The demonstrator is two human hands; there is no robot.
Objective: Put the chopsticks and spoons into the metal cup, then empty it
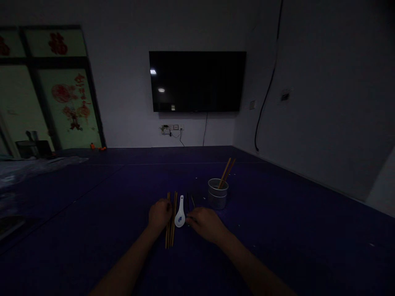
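Dim light over that blue surface (123, 213) might let the curled left hand (159, 214) roll the chopsticks (173, 236) left of the white spoon (180, 218), or the bunched right hand (206, 222) knock the dark utensils (193, 200) right of it; what either pinches, I can't tell.

The blue surface (293, 230) lies open behind the laid-out row and right of the metal cup (217, 199), back to the walls. The cup blocks a low pass beyond the right hand (203, 222), and its tilted sticks (226, 172) rise above the rim, obstructing a higher crossing there. Between the left hand (160, 213) and right hand, the wooden sticks (169, 234), white spoon (180, 214) and dark slender pieces (193, 200) leave only narrow gaps. Clear plastic (37, 167) covers part of the far left.
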